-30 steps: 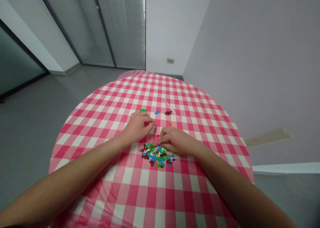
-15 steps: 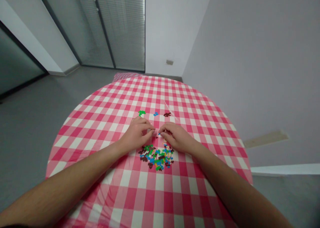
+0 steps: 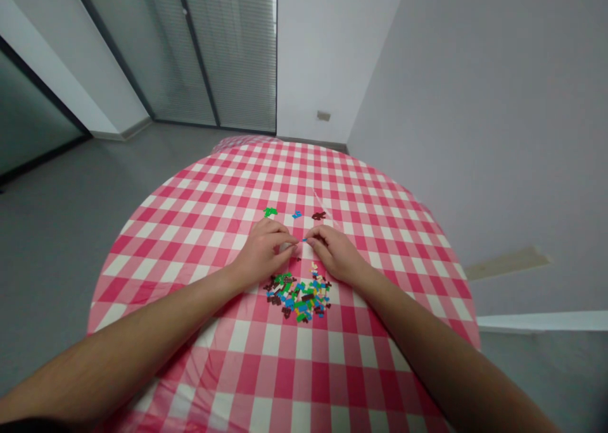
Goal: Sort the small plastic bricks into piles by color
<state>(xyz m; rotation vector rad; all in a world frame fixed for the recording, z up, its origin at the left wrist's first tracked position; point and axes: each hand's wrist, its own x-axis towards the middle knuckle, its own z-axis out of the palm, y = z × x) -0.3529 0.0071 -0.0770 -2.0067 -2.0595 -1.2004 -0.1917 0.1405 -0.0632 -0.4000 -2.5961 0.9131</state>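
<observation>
Between thumb and fingertips my right hand [image 3: 336,252] pinches a small blue toy brick [image 3: 304,239]. Close by on the left, my left hand [image 3: 265,248] has its thumb and fingertips drawn near each other beside that brick; whether anything is in them is too small to make out. Just below both hands lies a loose pile of small toy bricks [image 3: 300,299] in green, blue, brown, yellow and white. Beyond the hands sit three small groups: green bricks [image 3: 270,212], blue bricks [image 3: 297,214] and brown bricks [image 3: 318,216].
A red-and-white checked cloth [image 3: 294,370] covers the round table, wrinkled at the lower left. A tiny dark piece [image 3: 298,259] lies between the hands and the pile. Glass panels [image 3: 228,53] and a pale wall [image 3: 475,116] stand beyond the table.
My right hand has moved slightly up and left, bringing the blue brick nearer to my left fingertips. The pile and the three groups look the same.
</observation>
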